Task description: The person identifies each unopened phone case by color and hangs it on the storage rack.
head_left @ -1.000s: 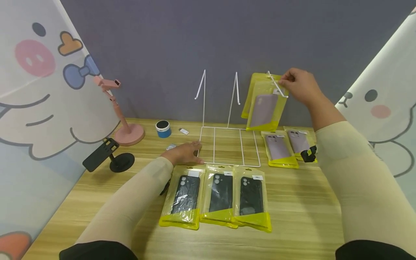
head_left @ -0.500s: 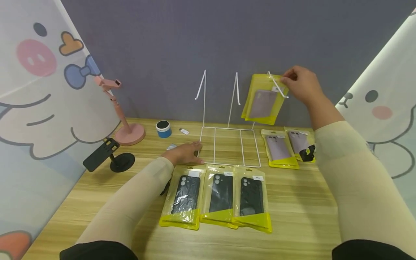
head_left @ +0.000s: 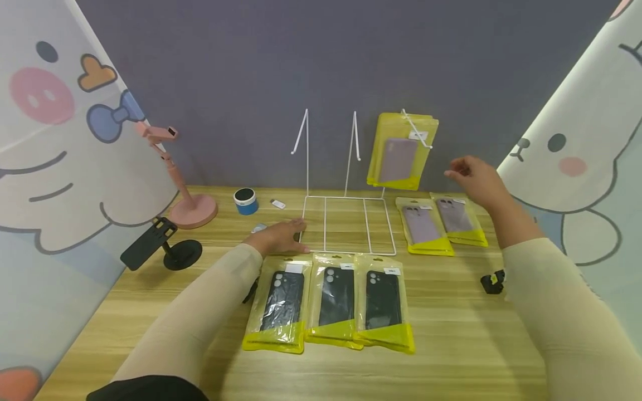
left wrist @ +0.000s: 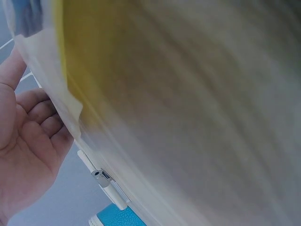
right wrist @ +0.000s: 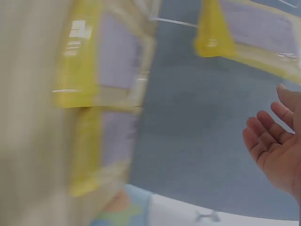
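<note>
Wooden table (head_left: 451, 334) edge lies open beneath right hand (head_left: 476, 178), fingers loose; left hand (head_left: 278, 238) flat beside wire rack (head_left: 346, 223).

Right hand open beside yellow packets

The right hand (right wrist: 277, 150) hangs with relaxed fingers, holding nothing; 2 blurred yellow plastic packets with lilac phone cases (right wrist: 101, 75) lie left, another (right wrist: 254, 28) above.

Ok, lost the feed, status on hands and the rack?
Left hand flat on white wire rack. Right hand open, off hung yellow pouches. Nothing blocking.
</note>
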A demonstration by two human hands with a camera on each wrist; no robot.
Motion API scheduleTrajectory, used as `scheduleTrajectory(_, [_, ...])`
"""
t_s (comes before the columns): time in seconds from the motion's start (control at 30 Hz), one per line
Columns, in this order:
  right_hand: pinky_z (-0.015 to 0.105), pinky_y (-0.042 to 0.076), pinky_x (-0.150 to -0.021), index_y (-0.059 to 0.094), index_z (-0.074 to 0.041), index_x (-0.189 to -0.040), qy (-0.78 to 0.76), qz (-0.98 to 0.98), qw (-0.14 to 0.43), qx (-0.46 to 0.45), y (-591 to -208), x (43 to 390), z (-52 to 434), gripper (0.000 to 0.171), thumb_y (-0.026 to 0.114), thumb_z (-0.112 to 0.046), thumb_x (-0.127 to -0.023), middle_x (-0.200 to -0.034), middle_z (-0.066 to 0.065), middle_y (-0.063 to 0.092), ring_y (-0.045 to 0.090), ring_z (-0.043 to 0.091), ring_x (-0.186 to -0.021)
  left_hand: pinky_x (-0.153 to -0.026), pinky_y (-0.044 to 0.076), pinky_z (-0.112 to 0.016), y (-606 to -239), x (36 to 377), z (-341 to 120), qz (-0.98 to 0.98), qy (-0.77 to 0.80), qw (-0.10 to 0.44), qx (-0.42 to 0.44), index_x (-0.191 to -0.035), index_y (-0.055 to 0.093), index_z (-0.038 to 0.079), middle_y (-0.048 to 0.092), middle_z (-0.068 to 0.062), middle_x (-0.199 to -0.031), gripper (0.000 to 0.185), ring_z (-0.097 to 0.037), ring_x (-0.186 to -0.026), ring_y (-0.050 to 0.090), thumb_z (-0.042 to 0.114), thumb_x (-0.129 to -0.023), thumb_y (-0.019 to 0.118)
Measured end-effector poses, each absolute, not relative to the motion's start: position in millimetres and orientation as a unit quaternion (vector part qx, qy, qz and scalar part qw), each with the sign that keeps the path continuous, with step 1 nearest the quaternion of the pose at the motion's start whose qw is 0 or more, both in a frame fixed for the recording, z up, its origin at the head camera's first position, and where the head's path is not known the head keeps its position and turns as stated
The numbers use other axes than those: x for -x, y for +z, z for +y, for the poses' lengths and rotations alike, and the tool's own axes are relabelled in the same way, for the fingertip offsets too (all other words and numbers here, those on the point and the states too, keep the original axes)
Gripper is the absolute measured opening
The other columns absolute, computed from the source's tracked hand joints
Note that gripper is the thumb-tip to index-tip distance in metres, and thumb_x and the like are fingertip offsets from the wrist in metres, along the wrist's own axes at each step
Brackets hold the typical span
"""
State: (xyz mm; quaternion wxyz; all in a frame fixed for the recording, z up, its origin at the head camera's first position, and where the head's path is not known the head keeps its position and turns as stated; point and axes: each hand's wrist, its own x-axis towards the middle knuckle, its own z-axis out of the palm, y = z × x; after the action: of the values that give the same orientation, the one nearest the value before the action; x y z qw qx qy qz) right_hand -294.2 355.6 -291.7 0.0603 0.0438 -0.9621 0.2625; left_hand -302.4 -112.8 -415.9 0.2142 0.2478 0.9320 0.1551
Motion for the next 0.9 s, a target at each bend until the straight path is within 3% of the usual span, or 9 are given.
scheduleTrajectory(0.2, [0.064,0.041,-0.098,0.041,0.003,-0.144,0.250,-0.965,-0.010,-0.075,-352,281,364,0.064,0.045,-0.046,-0.103,-0.138,0.030,0.047,0.046,0.047,-0.124,-0.123,0.015,-0.047,-418,303,-114,0.932,0.156,0.214,-0.246,-0.157,0.023,0.013,0.009,-0.007,-0.166,0.090,-0.028,-0.152,0.009,0.055,-0.089,0.064])
scheduleTrajectory(0.43, [0.066,0.035,-0.104,0.043,0.005,-0.144,0.200,-0.970,-0.064,-0.126,-398,269,354,0.054,0.054,-0.027,-0.102,-0.142,0.034,0.044,0.043,0.053,-0.128,-0.123,0.015,-0.047,-421,306,-113,0.933,0.157,0.217,-0.241,-0.158,0.021,0.014,0.008,-0.006,-0.166,0.092,-0.028,-0.152,0.009,0.057,-0.089,0.064])
scheduleTrajectory(0.57, [0.062,0.039,-0.103,0.053,0.002,-0.137,0.163,-0.970,-0.083,-0.161,-404,262,346,0.047,0.058,-0.026,-0.100,-0.135,0.028,0.056,0.048,0.049,-0.127,-0.123,0.015,-0.047,-420,306,-113,0.932,0.158,0.219,-0.241,-0.158,0.021,0.014,0.007,-0.006,-0.166,0.091,-0.028,-0.152,0.009,0.056,-0.089,0.064])
scheduleTrajectory(0.67, [0.053,0.050,-0.090,0.065,-0.002,-0.121,0.153,-0.966,-0.095,-0.185,-399,260,343,0.032,0.058,-0.025,-0.099,-0.112,0.018,0.070,0.064,0.039,-0.105,-0.123,0.014,-0.046,-420,307,-112,0.932,0.156,0.219,-0.243,-0.158,0.021,0.014,0.007,-0.006,-0.166,0.091,-0.027,-0.152,0.008,0.056,-0.089,0.064])
scheduleTrajectory(0.77, [0.042,0.053,-0.075,0.068,-0.005,-0.108,0.172,-0.960,-0.125,-0.184,-386,261,345,0.025,0.056,-0.026,-0.101,-0.092,0.008,0.071,0.067,0.026,-0.085,-0.123,0.014,-0.047,-420,307,-113,0.931,0.158,0.220,-0.243,-0.158,0.020,0.014,0.007,-0.006,-0.166,0.091,-0.028,-0.152,0.008,0.056,-0.090,0.064])
scheduleTrajectory(0.83, [0.040,0.052,-0.072,0.067,-0.005,-0.106,0.178,-0.960,-0.125,-0.177,-379,264,347,0.026,0.055,-0.027,-0.101,-0.089,0.007,0.069,0.065,0.023,-0.081,-0.123,0.014,-0.047,-420,307,-113,0.931,0.159,0.220,-0.243,-0.158,0.021,0.014,0.007,-0.007,-0.166,0.091,-0.028,-0.152,0.008,0.055,-0.090,0.064])
scheduleTrajectory(0.9, [0.045,0.054,-0.077,0.065,0.000,-0.112,0.175,-0.963,-0.110,-0.172,-376,268,352,0.030,0.055,-0.026,-0.101,-0.098,0.015,0.069,0.066,0.030,-0.088,-0.123,0.014,-0.048,-420,307,-113,0.931,0.160,0.220,-0.243,-0.158,0.021,0.014,0.007,-0.007,-0.166,0.090,-0.028,-0.152,0.008,0.055,-0.090,0.064])
